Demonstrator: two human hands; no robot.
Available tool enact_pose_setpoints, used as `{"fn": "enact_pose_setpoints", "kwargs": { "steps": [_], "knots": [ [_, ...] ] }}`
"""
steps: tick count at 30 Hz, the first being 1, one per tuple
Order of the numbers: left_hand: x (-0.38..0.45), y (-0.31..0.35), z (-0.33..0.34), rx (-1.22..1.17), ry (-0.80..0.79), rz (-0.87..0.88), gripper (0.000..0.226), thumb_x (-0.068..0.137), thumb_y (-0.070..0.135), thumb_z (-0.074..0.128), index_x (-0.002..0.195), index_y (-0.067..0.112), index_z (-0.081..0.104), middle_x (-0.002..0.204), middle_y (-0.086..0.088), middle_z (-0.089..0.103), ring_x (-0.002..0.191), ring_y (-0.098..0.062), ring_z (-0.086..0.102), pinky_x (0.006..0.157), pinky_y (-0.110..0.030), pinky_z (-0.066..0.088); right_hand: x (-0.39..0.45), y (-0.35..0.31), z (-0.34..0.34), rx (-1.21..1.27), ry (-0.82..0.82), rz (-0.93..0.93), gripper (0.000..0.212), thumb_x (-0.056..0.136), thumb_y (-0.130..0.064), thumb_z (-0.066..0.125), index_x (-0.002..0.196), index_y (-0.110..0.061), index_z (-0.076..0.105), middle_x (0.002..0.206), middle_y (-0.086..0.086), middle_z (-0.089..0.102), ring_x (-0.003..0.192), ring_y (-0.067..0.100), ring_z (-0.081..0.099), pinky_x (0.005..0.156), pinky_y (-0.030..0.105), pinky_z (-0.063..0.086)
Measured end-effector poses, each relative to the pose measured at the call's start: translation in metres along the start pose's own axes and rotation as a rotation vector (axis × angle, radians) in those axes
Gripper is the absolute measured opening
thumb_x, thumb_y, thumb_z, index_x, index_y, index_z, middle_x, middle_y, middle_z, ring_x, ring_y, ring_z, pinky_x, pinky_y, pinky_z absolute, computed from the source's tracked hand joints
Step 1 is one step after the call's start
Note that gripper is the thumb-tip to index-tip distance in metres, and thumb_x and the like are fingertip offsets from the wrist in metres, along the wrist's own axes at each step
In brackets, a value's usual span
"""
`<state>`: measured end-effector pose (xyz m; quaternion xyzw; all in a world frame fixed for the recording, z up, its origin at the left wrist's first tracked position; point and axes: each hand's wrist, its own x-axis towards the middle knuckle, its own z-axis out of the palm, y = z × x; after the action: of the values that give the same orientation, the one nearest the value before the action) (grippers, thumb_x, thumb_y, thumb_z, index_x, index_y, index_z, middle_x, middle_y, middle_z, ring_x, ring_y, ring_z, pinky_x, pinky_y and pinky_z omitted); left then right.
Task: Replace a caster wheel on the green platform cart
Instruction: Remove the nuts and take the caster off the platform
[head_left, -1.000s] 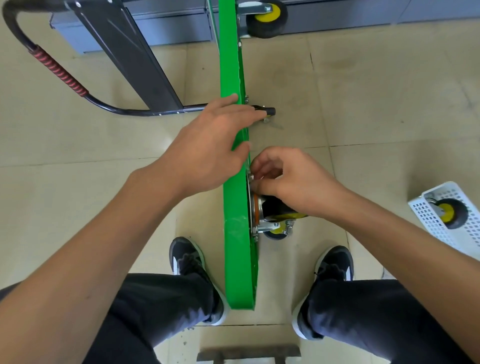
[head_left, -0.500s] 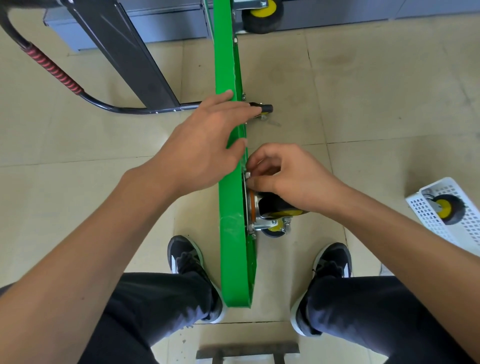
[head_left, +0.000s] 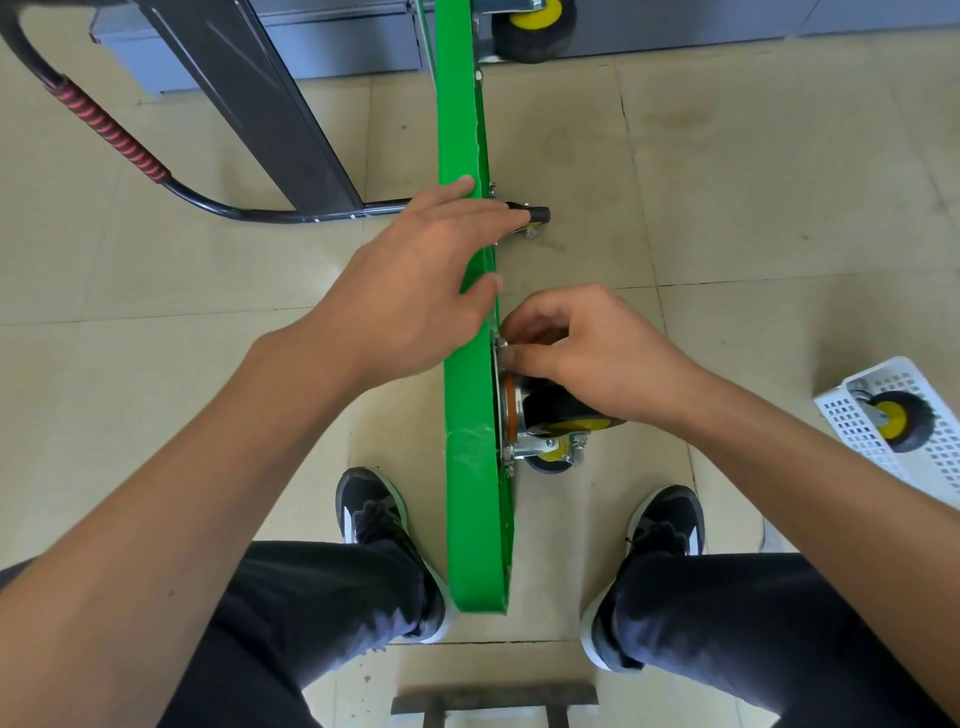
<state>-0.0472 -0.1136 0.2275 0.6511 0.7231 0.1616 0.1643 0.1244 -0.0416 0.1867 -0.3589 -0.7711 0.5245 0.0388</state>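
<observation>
change: little moved; right hand (head_left: 597, 353) stays at caster wheel (head_left: 566, 415)
right hand: fingers pinch a fastener at caster plate
left hand (head_left: 415, 291): flat, steadying green platform cart (head_left: 467, 395)

place: workshop or storeroom; floor: beige tiles (head_left: 779, 208); wall: grey metal cabinets (head_left: 337, 41); white parts basket (head_left: 935, 452)

Green cart (head_left: 470, 467) tipped on edge on the floor; black caster wheel (head_left: 558, 415) with yellow hub against its underside; spare wheel (head_left: 896, 420) in white basket (head_left: 935, 457).
</observation>
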Motion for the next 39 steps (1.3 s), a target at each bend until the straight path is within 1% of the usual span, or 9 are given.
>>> {"fn": "enact_pose_setpoints", "kwargs": {
  "steps": [5, 8, 10, 15, 18, 20, 32, 36, 39],
  "knots": [
    [0.000, -0.001, 0.001, -0.013, 0.007, 0.000, 0.055, 0.095, 0.019, 0.061, 0.148, 0.026, 0.046, 0.151, 0.008, 0.047, 0.150, -0.015, 0.022, 0.119, -0.047, 0.029, 0.000, -0.001, 0.006, -0.002, 0.018, 0.029, 0.018, 0.096, -0.036, 0.063, 0.101, -0.021, 0.072, 0.087, -0.003, 0.074, 0.083, 0.015, 0.070, 0.082, 0.038, 0.056],
    [0.000, -0.001, 0.000, -0.008, 0.006, -0.003, 0.055, 0.096, 0.020, 0.060, 0.148, 0.026, 0.046, 0.152, 0.009, 0.046, 0.150, -0.014, 0.022, 0.119, -0.048, 0.029, -0.002, -0.001, 0.007, -0.094, -0.026, 0.046, 0.038, 0.099, -0.042, 0.055, 0.086, -0.012, 0.073, 0.078, 0.012, 0.070, 0.068, 0.020, 0.063, 0.063, 0.031, 0.046],
    [0.000, -0.001, 0.000, -0.007, 0.003, -0.006, 0.055, 0.096, 0.020, 0.060, 0.148, 0.026, 0.045, 0.152, 0.009, 0.045, 0.150, -0.014, 0.021, 0.119, -0.048, 0.029, -0.003, -0.002, 0.006, -0.085, -0.038, 0.050, 0.042, 0.100, -0.042, 0.055, 0.082, -0.009, 0.072, 0.078, 0.016, 0.068, 0.063, 0.020, 0.058, 0.058, 0.030, 0.039],
    [0.000, -0.001, 0.000, -0.005, 0.003, 0.001, 0.054, 0.096, 0.020, 0.060, 0.148, 0.026, 0.046, 0.152, 0.009, 0.046, 0.150, -0.015, 0.022, 0.118, -0.050, 0.030, -0.003, -0.001, 0.005, -0.022, -0.028, 0.028, 0.022, 0.097, -0.034, 0.063, 0.090, -0.018, 0.076, 0.083, 0.002, 0.074, 0.081, 0.020, 0.069, 0.080, 0.041, 0.055],
    [0.000, -0.001, 0.000, -0.002, 0.001, 0.001, 0.055, 0.096, 0.020, 0.060, 0.148, 0.025, 0.045, 0.152, 0.008, 0.046, 0.150, -0.015, 0.022, 0.118, -0.050, 0.030, -0.001, 0.001, 0.004, 0.030, -0.016, 0.024, 0.007, 0.091, -0.024, 0.073, 0.096, -0.020, 0.075, 0.087, -0.003, 0.076, 0.083, 0.014, 0.071, 0.087, 0.042, 0.056],
    [0.000, 0.000, 0.000, 0.001, 0.002, 0.001, 0.055, 0.096, 0.020, 0.060, 0.148, 0.026, 0.045, 0.152, 0.008, 0.046, 0.150, -0.015, 0.022, 0.118, -0.049, 0.029, -0.001, 0.002, 0.003, 0.106, -0.014, 0.042, 0.011, 0.088, -0.019, 0.076, 0.098, -0.021, 0.073, 0.087, -0.004, 0.077, 0.083, 0.011, 0.073, 0.090, 0.040, 0.056],
    [0.000, -0.002, 0.001, 0.005, 0.009, 0.007, 0.055, 0.096, 0.020, 0.060, 0.148, 0.025, 0.045, 0.152, 0.008, 0.046, 0.150, -0.015, 0.022, 0.118, -0.050, 0.029, -0.001, 0.005, -0.001, 0.086, 0.022, -0.033, 0.019, 0.082, -0.006, 0.079, 0.090, -0.022, 0.072, 0.082, -0.007, 0.072, 0.077, 0.004, 0.067, 0.077, 0.023, 0.055],
    [0.001, -0.002, 0.001, 0.019, 0.002, 0.013, 0.055, 0.096, 0.020, 0.059, 0.149, 0.025, 0.044, 0.152, 0.007, 0.045, 0.150, -0.016, 0.022, 0.119, -0.050, 0.029, 0.000, 0.008, -0.004, 0.024, 0.084, -0.005, 0.013, 0.086, -0.014, 0.076, 0.096, -0.021, 0.073, 0.086, -0.006, 0.072, 0.081, 0.006, 0.067, 0.076, 0.021, 0.053],
    [0.002, 0.003, -0.002, 0.056, -0.003, 0.022, 0.059, 0.095, 0.019, 0.060, 0.150, 0.025, 0.042, 0.154, 0.005, 0.044, 0.150, -0.019, 0.024, 0.121, -0.043, 0.025, 0.000, 0.007, -0.009, -0.009, 0.131, 0.006, 0.011, 0.087, -0.017, 0.075, 0.097, -0.022, 0.073, 0.089, -0.006, 0.073, 0.086, 0.007, 0.069, 0.080, 0.022, 0.052]
  ]
}}
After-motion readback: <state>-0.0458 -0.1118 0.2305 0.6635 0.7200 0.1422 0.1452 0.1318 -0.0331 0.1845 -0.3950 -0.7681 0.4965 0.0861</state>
